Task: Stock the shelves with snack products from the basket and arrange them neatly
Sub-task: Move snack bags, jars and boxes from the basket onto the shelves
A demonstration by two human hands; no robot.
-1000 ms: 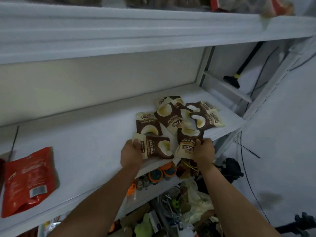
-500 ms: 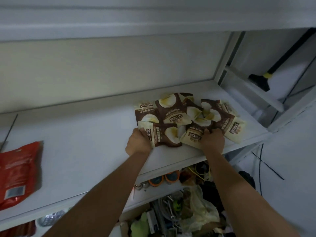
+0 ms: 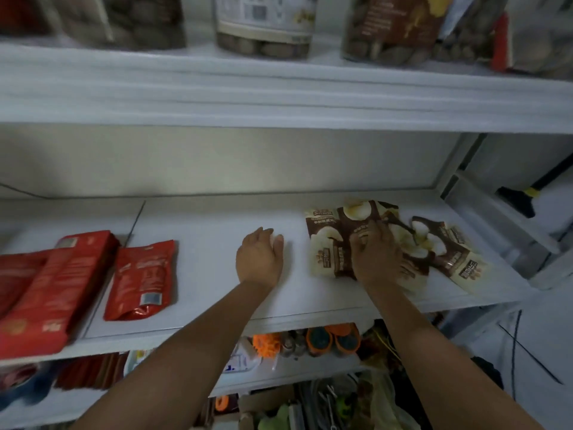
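Note:
Several brown-and-cream snack packets [image 3: 325, 240] lie overlapping in a loose pile on the right part of the white middle shelf [image 3: 214, 293]. My right hand [image 3: 376, 259] lies flat on top of the pile, fingers spread and pressing on the packets. My left hand [image 3: 259, 259] rests on the bare shelf to the left of the pile, fingers relaxed and holding nothing. The basket is not in view.
Red snack pouches [image 3: 141, 280] and a red box [image 3: 59, 290] lie at the shelf's left end. Jars of nuts [image 3: 263, 26] stand on the upper shelf. The lower shelf holds cluttered tools and orange items [image 3: 331, 338]. A black broom [image 3: 521, 197] leans at the right.
My left hand has let go of the packets and moved left onto the bare shelf. My right hand has slid onto the top of the pile. The view has shifted left and up.

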